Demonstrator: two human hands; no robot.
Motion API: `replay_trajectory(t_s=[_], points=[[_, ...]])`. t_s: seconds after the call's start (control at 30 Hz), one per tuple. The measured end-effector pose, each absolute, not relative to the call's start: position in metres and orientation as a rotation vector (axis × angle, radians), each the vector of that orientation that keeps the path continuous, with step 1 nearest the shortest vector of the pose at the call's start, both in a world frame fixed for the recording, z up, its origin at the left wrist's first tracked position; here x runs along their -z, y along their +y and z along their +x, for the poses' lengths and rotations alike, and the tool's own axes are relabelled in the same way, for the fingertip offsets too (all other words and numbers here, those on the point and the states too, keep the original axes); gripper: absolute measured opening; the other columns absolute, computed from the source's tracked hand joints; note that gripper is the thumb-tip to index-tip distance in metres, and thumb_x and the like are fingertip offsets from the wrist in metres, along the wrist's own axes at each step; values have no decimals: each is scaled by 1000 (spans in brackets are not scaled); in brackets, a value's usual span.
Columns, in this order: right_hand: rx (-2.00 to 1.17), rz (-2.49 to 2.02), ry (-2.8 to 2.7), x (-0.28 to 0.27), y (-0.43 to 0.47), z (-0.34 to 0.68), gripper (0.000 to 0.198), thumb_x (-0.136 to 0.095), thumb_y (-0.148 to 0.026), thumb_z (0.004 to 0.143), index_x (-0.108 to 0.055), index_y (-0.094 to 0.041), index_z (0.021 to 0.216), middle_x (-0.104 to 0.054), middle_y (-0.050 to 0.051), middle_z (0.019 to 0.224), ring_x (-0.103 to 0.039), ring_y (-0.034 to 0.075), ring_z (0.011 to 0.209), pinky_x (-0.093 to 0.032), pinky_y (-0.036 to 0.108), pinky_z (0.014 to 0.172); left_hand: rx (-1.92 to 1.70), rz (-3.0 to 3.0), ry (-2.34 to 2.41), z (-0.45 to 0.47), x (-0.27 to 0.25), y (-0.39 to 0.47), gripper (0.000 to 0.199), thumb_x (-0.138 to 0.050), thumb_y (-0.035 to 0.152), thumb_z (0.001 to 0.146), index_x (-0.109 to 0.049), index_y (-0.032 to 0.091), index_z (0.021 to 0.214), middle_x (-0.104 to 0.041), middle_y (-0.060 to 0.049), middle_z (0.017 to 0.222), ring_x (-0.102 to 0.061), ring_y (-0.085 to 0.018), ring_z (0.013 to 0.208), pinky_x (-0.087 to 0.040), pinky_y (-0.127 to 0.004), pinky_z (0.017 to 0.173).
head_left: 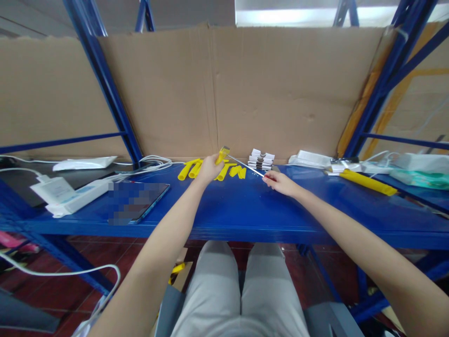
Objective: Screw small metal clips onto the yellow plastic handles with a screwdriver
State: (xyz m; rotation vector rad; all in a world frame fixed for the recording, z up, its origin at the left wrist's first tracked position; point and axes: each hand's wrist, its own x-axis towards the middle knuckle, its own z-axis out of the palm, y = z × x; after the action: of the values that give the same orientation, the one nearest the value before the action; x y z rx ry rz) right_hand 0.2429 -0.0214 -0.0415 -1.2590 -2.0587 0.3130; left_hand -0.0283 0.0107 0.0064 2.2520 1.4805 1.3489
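Observation:
My left hand (209, 169) is closed around a yellow plastic piece (223, 153) with a greyish part at its top, raised above the back of the blue shelf. My right hand (278, 181) grips a slim metal rod (247, 167), with a bit of red showing by the fingers. The rod slants up and left, and its far tip is close to the yellow piece; whether they touch I cannot tell. Several yellow tube-like handles (184, 172) lie under and beside my left hand. Smaller yellow pieces (242, 172) lie between my hands.
Behind my right hand stands a stack of white and dark pieces (261, 159). A phone or tablet (150, 201) and a white power strip (82, 196) lie at left. On the right are a long yellow piece (368, 182) and white packets (310, 159). Cardboard (280, 93) walls the back.

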Motion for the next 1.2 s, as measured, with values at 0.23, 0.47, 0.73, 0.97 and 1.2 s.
replay_trajectory(t_s=[0.23,0.47,0.73,0.97,1.2], points=[[-419,-1264,-2017,41,-23,240,25,-52,-44,80,-50,-19,79,-56,0,61,-51,12,51,-40,25,52,-1345,2296,1455,-29,-4,14,22,-47,23,77,-62,9,84,-64,-3,70,-53,-15,62,-39,-23,57],[-362,-1274,-2053,38,-25,241,26,-52,-44,79,-53,-18,74,-57,1,60,-53,14,57,-42,27,56,-1353,2290,1489,-28,-5,14,18,-48,21,76,-61,10,81,-64,-4,71,-54,-15,64,-40,-23,59],[-454,-1276,-2016,37,-28,239,21,-50,-40,80,-50,-19,78,-55,0,62,-50,12,48,-41,25,51,-1365,2256,1479,-28,-7,11,17,-48,19,75,-61,11,82,-67,-5,76,-58,-17,69,-43,-24,64],[-403,-1335,-2077,34,-28,240,33,-40,-45,86,-48,-19,68,-52,0,58,-48,11,49,-38,24,51,-1388,2247,1497,-30,-7,13,14,-50,18,74,-61,12,79,-67,-4,74,-59,-17,69,-43,-23,63],[-272,-1300,-2025,41,-24,241,26,-53,-45,79,-46,-21,74,-53,-1,61,-49,14,57,-39,26,56,-1394,2266,1474,-29,-7,10,17,-48,19,74,-62,12,80,-66,-3,69,-57,-16,66,-43,-22,60]])
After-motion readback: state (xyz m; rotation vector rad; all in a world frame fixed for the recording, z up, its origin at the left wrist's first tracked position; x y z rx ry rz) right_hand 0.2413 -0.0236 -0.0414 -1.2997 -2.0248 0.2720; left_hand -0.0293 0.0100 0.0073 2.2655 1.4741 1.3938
